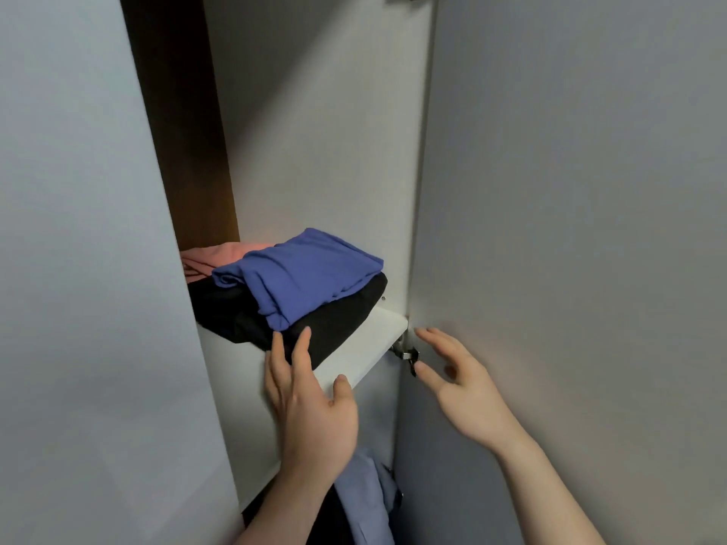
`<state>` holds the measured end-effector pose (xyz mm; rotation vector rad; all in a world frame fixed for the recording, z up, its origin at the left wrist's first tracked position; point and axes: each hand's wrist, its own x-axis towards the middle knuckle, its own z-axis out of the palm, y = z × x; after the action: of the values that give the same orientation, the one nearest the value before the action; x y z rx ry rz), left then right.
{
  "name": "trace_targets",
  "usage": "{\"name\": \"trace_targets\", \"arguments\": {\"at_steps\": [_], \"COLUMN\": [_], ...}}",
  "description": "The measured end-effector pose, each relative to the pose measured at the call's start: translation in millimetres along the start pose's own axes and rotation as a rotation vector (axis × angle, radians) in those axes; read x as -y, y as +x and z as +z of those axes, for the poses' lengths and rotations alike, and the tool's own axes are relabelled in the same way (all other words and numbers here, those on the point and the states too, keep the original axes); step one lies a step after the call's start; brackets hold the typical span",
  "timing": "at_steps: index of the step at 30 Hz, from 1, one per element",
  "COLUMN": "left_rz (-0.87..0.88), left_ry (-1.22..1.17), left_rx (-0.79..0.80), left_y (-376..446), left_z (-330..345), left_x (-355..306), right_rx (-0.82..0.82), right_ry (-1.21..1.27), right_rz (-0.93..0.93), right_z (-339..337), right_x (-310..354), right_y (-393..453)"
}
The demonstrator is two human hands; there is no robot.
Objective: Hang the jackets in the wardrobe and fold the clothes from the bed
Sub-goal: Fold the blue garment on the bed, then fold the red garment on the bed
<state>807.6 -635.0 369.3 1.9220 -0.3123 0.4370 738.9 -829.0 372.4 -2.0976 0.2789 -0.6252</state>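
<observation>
Two folded garments (303, 281) lie diagonally on the shelf (354, 359); left hand (310, 403) and right hand (460, 379) spread, holding nothing.

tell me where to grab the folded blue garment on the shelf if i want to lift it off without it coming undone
Come from the open front of the shelf. Slide flat fingers under the blue garment's near folded edge, where it overhangs the black garment beneath, thumb on top, probably with both hands, one on each side. It lies loosely folded, so pinching a single corner would likely unfold it. The left hand is already at that edge.

Folded clothes (291, 285) on shelf (362, 348) (wardrobe)
</observation>
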Motion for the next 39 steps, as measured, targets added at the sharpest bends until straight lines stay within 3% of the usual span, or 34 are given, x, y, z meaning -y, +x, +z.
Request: {"name": "trace_targets", "arguments": {"at_steps": [7,12,23,29,39], "left_rz": [0.127,0.352,0.488,0.589,1.004], "left_ry": [0.064,0.329,0.474,0.462,0.307], "left_rx": [0.196,0.385,0.821,1.019,1.303], "left_y": [-28.1,-53.4,-113.0,-176.9,-329.3], "left_z": [-1.1,3.4,11.8,-0.6,-51.2], "left_x": [3.4,14.6,24.3,14.5,-15.7], "right_rx": [-0.008,0.037,0.191,0.123,-0.077], "right_ry": [-0.159,-0.400,-0.768,-0.799,-0.711], "right_rz": [0.048,0.101,0.601,0.845,1.210], "right_z": [-12.2,-20.0,-15.2,-12.7,-26.3], "right_x": [-13.2,-14.9,-8.3,13.6,66.2], "right_y": [-62.5,-115.4,-272.1,-377.1,-596.9]}}
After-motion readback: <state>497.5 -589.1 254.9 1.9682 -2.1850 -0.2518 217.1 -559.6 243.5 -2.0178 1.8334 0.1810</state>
